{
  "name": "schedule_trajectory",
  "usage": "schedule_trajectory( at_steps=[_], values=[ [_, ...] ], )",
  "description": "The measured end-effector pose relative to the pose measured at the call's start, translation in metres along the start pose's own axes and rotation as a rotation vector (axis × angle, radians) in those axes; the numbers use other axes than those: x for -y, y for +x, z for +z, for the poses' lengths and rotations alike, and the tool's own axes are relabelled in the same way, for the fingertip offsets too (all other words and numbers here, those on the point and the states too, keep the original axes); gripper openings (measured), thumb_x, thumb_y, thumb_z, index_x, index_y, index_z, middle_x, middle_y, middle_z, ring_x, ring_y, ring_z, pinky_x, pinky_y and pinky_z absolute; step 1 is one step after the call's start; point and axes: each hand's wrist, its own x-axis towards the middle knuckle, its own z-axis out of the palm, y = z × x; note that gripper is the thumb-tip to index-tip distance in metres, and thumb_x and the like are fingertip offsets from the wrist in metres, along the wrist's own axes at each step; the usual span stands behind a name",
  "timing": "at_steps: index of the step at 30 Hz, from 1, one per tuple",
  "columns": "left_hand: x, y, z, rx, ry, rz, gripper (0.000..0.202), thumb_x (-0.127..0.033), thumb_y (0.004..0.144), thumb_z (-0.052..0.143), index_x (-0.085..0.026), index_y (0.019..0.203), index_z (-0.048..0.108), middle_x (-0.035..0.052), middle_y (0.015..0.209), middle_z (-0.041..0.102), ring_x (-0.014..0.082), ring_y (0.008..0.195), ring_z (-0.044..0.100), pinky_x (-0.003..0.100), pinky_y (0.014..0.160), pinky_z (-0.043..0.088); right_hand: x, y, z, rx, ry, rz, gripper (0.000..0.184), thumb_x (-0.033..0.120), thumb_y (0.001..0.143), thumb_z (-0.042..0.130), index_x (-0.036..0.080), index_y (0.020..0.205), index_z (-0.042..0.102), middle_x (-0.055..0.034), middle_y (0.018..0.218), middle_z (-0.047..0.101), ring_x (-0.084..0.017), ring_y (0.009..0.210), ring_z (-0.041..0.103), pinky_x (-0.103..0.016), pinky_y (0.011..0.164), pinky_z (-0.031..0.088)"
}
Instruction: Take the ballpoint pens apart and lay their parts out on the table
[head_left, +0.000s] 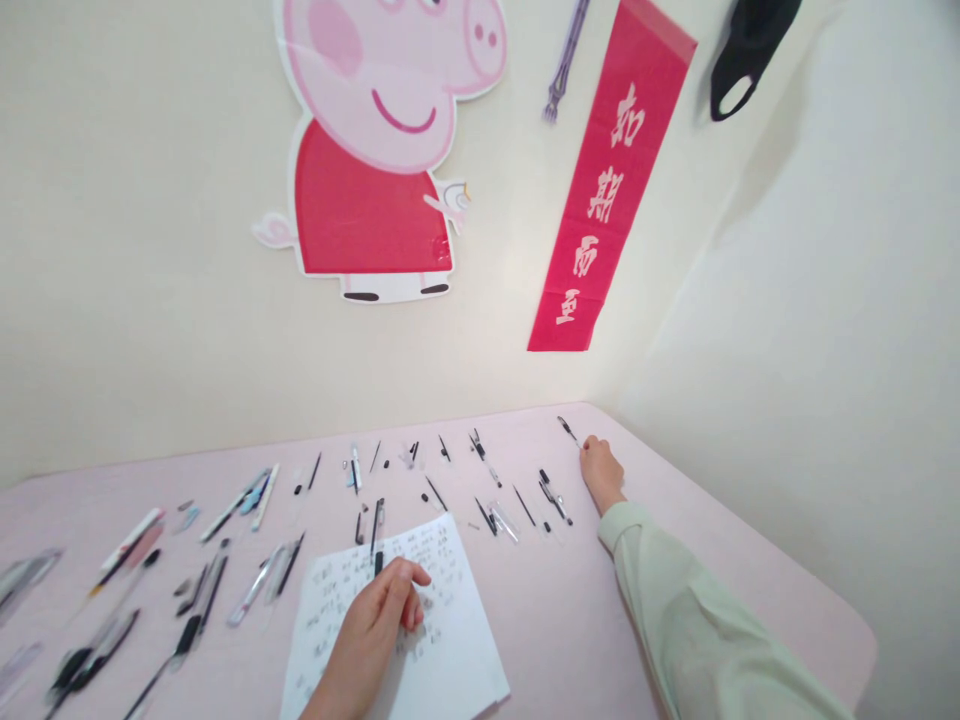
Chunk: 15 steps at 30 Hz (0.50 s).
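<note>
My left hand [375, 625] rests on a white sheet of paper [450, 640] covered with small writing, fingers curled round a black pen [377, 545] whose upper end sticks out above the hand. My right hand [601, 470], in a pale green sleeve, reaches to the far right of the pink table [712, 560]. Its fingers are bunched together just below a small black pen part [568, 429]; whether they hold anything is hidden.
Several taken-apart pens, refills, caps and clear barrels lie scattered across the table, from the far left [90, 650] to the middle back [480, 445]. On the wall hang a pink pig picture [375, 150], a red banner [607, 190] and a black mask [746, 50].
</note>
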Motion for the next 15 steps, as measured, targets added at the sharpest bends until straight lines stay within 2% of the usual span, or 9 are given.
schedule_trajectory(
  at_steps=[8, 12, 15],
  values=[
    [-0.001, 0.001, -0.002, 0.016, 0.026, 0.0, 0.051, -0.064, 0.085, 0.037, -0.018, 0.079, 0.059, -0.0037, 0.054, 0.043, 0.0155, 0.058, 0.051, 0.029, 0.061, 0.04, 0.008, 0.01, 0.009, -0.041, 0.069, 0.007, 0.025, 0.028, 0.093, 0.037, 0.018, 0.106, 0.057, -0.0108, 0.104, 0.054, -0.021, 0.082, 0.06, -0.031, 0.067, 0.041],
    [-0.004, 0.002, -0.001, 0.022, 0.027, 0.006, 0.051, -0.064, 0.084, 0.039, -0.018, 0.078, 0.059, -0.0037, 0.053, 0.043, 0.0156, 0.057, 0.051, 0.029, 0.062, 0.041, 0.005, 0.002, 0.008, -0.074, 0.136, 0.013, 0.029, 0.028, 0.093, 0.038, 0.016, 0.115, 0.052, -0.0129, 0.11, 0.052, -0.021, 0.087, 0.059, -0.03, 0.071, 0.041],
    [-0.005, 0.001, -0.001, 0.023, 0.015, 0.002, 0.05, -0.064, 0.084, 0.04, -0.018, 0.078, 0.06, -0.0038, 0.054, 0.043, 0.0156, 0.057, 0.051, 0.029, 0.061, 0.042, 0.001, -0.009, 0.002, -0.073, 0.195, -0.003, 0.03, 0.023, 0.091, 0.037, 0.014, 0.114, 0.052, -0.0134, 0.109, 0.054, -0.02, 0.09, 0.058, -0.028, 0.073, 0.041]
  ],
)
